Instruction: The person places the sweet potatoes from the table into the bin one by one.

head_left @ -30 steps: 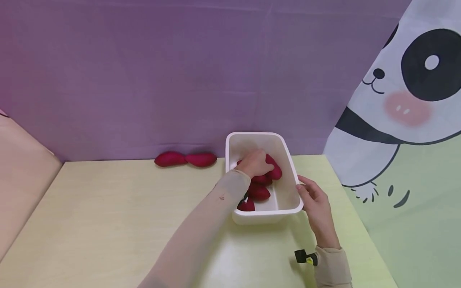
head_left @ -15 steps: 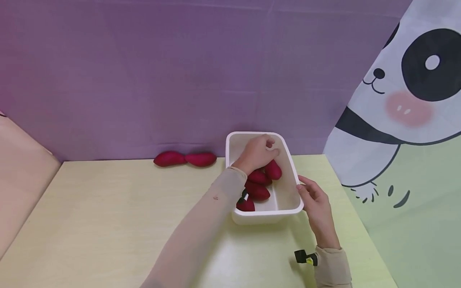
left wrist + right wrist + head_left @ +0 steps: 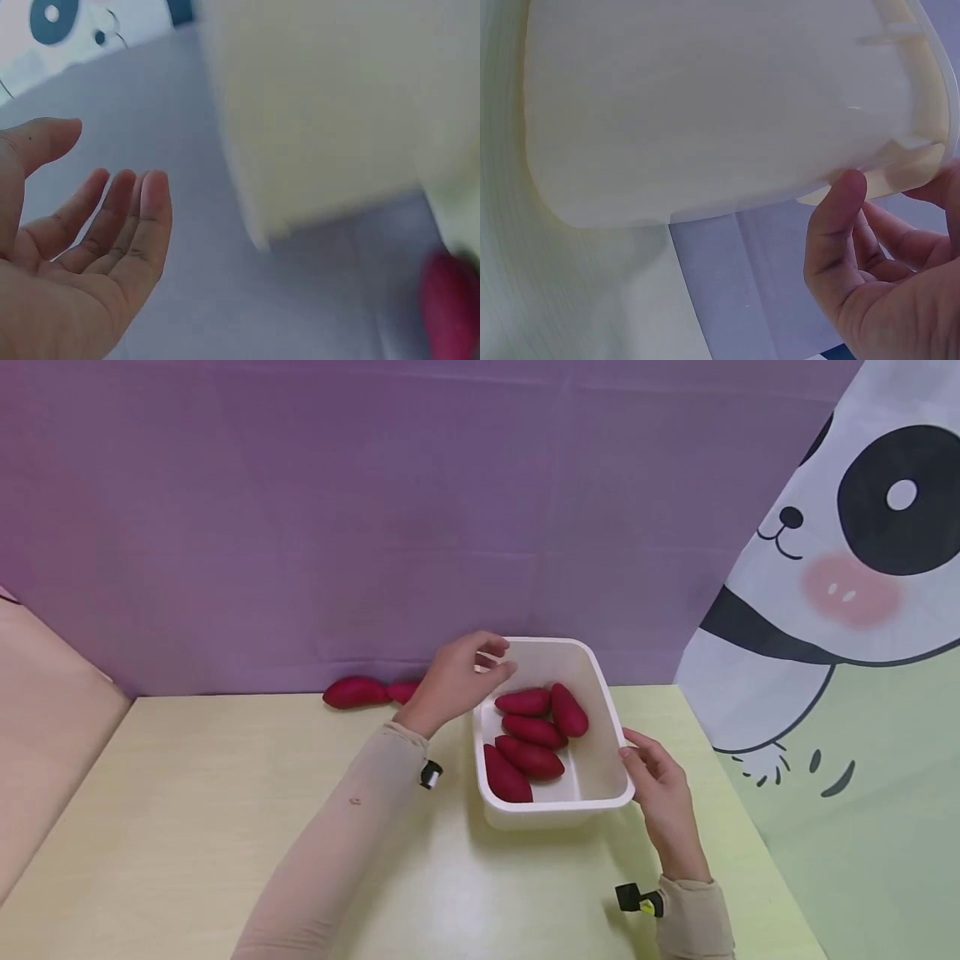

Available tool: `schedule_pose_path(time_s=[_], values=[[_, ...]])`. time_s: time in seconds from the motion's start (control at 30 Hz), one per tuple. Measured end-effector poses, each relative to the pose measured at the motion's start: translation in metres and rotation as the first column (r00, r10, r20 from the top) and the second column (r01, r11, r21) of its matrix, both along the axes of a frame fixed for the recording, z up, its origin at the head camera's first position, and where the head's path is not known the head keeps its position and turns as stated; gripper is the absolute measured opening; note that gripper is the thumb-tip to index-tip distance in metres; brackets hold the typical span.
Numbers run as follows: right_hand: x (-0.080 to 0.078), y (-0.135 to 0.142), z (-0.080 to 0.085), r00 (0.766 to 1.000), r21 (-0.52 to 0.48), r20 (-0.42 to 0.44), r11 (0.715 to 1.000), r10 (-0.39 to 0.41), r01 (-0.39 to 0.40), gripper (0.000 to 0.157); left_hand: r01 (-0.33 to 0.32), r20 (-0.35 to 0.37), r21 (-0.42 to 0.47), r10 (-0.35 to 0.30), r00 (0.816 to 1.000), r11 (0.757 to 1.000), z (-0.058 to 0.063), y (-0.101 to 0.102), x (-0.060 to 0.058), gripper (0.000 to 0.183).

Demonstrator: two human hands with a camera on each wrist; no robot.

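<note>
A white plastic bin (image 3: pixel 558 807) stands on the table and holds several dark red sweet potatoes (image 3: pixel 529 757). My left hand (image 3: pixel 461 677), with nothing in it, hovers by the bin's far left rim; its fingers (image 3: pixel 154 225) are loosely bent in the left wrist view. At the right wall, my right hand (image 3: pixel 660 793) pinches the bin's rim, the thumb (image 3: pixel 836 217) against the outer wall in the right wrist view. Two more sweet potatoes lie end to end on the table left of the bin, the nearer one (image 3: pixel 402 691) partly hidden behind my left hand.
The light wooden table (image 3: pixel 225 810) meets a purple cloth backdrop (image 3: pixel 337 527) right behind the bin. A panda-printed cloth (image 3: pixel 847 602) hangs along the right side, and a pinkish panel (image 3: pixel 45 727) borders the left.
My left hand has let go of a sweet potato in the bin, then lifted and moved left, out over the rim. The right hand stays on the bin.
</note>
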State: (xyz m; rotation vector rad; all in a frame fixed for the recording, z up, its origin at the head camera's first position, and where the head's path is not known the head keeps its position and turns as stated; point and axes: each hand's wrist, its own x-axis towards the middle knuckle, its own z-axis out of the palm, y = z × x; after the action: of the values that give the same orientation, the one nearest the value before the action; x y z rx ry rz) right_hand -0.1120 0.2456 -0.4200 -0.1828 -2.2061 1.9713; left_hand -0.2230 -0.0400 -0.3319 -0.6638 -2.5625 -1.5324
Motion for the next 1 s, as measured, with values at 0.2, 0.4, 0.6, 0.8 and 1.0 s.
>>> schedule_pose_path(time_s=[0.2, 0.4, 0.6, 0.8, 1.0], values=[[0.001, 0.001, -0.001, 1.0, 0.008, 0.001, 1.0, -0.003, 0.003, 0.038, -0.113, 0.008, -0.057, 0.114, 0.993, 0.992, -0.028, -0.065, 0.0, 0.036], [0.0, 0.001, -0.002, 1.0, 0.005, -0.008, 1.0, -0.001, 0.001, 0.039, -0.227, 0.036, -0.085, 0.231, 0.972, 0.97, -0.057, -0.126, -0.003, 0.042], [-0.001, 0.0, -0.003, 1.0, -0.021, -0.021, 1.0, -0.008, 0.007, 0.038, -0.377, 0.066, -0.073, 0.381, 0.922, 0.923, -0.092, -0.176, -0.015, 0.049], [0.0, 0.0, -0.003, 1.0, -0.024, -0.004, 1.0, -0.003, 0.003, 0.039, -0.447, 0.236, -0.064, 0.449, 0.862, 0.892, -0.125, -0.207, -0.024, 0.062], [0.0, 0.0, -0.002, 1.0, -0.006, -0.023, 1.0, 0.004, -0.004, 0.039, -0.409, 0.383, -0.021, 0.385, 0.84, 0.912, -0.137, -0.212, -0.031, 0.079]])
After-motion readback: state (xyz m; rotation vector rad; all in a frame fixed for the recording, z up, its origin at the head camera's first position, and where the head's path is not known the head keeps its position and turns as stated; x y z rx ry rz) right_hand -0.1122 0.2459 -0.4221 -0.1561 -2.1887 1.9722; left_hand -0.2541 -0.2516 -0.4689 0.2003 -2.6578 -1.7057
